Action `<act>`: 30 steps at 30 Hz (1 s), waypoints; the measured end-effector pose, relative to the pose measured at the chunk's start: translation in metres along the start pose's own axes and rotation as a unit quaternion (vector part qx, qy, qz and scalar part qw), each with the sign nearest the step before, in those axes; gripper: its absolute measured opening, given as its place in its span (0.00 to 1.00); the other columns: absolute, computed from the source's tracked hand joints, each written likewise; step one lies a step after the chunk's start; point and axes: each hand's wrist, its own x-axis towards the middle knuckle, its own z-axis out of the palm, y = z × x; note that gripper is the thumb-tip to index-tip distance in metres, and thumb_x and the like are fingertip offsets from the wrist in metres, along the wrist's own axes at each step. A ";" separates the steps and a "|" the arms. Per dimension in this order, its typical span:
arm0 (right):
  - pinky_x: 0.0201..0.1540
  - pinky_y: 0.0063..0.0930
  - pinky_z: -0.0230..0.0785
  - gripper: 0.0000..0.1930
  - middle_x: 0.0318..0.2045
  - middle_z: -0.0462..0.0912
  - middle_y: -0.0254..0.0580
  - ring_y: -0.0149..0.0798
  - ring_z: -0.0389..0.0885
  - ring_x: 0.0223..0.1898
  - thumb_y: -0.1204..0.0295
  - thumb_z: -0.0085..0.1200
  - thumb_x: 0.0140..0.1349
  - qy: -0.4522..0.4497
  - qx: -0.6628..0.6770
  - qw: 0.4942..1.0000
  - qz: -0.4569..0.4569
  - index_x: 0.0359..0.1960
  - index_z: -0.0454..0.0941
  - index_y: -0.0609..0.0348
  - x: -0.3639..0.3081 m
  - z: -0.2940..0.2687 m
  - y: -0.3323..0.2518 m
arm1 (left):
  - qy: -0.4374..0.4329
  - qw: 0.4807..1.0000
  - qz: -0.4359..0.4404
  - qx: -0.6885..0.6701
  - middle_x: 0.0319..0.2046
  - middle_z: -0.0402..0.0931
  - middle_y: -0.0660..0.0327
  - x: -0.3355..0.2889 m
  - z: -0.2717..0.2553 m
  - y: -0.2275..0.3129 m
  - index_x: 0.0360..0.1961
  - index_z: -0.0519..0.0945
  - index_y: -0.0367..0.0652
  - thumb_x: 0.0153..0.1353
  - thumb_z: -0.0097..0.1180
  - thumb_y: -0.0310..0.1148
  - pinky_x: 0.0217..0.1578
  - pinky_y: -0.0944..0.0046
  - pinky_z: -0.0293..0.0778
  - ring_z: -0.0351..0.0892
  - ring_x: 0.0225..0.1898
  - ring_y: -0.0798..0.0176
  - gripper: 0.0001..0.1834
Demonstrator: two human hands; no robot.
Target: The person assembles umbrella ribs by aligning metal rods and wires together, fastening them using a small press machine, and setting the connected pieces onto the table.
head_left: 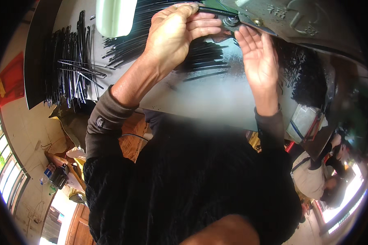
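Observation:
My left hand (172,36) pinches a thin black strip (217,11) between thumb and forefinger, with its other fingers stretched out to the right. The strip's far end reaches a green-grey metal machine (292,18), beside a small round metal part (232,20). Just below that part, my right hand (258,61) is palm up with its fingers extended and apart, and I see nothing held in it. Many similar black strips (129,45) lie beneath and to the left of my left hand on the grey table (184,100).
At the table's left stands another heap of black strips (67,69), a few lying crosswise. A pale rounded panel (116,16) hangs above. Black scraps (310,77) pile up at the right, near a white packet (301,122). Another person (310,175) is at the lower right.

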 end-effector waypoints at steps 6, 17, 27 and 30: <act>0.41 0.47 0.72 0.12 0.35 0.74 0.49 0.48 0.76 0.37 0.65 0.45 0.64 -0.421 0.210 0.863 0.183 0.38 0.72 0.61 -0.071 0.052 -0.043 | -0.016 0.999 -0.013 -0.030 0.44 0.68 0.32 0.013 -0.011 0.000 0.36 0.69 0.26 0.62 0.45 0.26 0.52 0.42 0.71 0.71 0.48 0.34 0.09; 0.33 0.25 0.71 0.17 0.33 0.80 0.41 0.34 0.78 0.32 0.62 0.65 0.49 -0.563 0.124 0.817 0.026 0.35 0.78 0.62 -0.081 0.086 -0.055 | -0.101 0.992 -0.053 -0.046 0.40 0.70 0.30 0.028 -0.018 0.013 0.31 0.71 0.26 0.59 0.47 0.25 0.51 0.37 0.68 0.71 0.48 0.32 0.08; 0.27 0.28 0.70 0.06 0.25 0.76 0.38 0.38 0.77 0.27 0.74 0.59 0.50 0.023 -0.837 0.443 -0.320 0.31 0.81 0.56 -0.039 -0.086 -0.154 | -0.160 0.978 -0.112 0.075 0.33 0.78 0.47 -0.020 0.001 -0.019 0.41 0.73 0.31 0.64 0.46 0.34 0.40 0.52 0.79 0.81 0.35 0.51 0.14; 0.29 0.34 0.69 0.07 0.27 0.73 0.35 0.39 0.75 0.32 0.72 0.60 0.46 0.004 -0.887 0.347 -0.306 0.30 0.81 0.53 -0.027 -0.093 -0.143 | -0.180 0.971 -0.129 0.084 0.32 0.78 0.48 -0.028 0.010 -0.028 0.41 0.73 0.32 0.64 0.45 0.34 0.39 0.53 0.79 0.81 0.34 0.51 0.14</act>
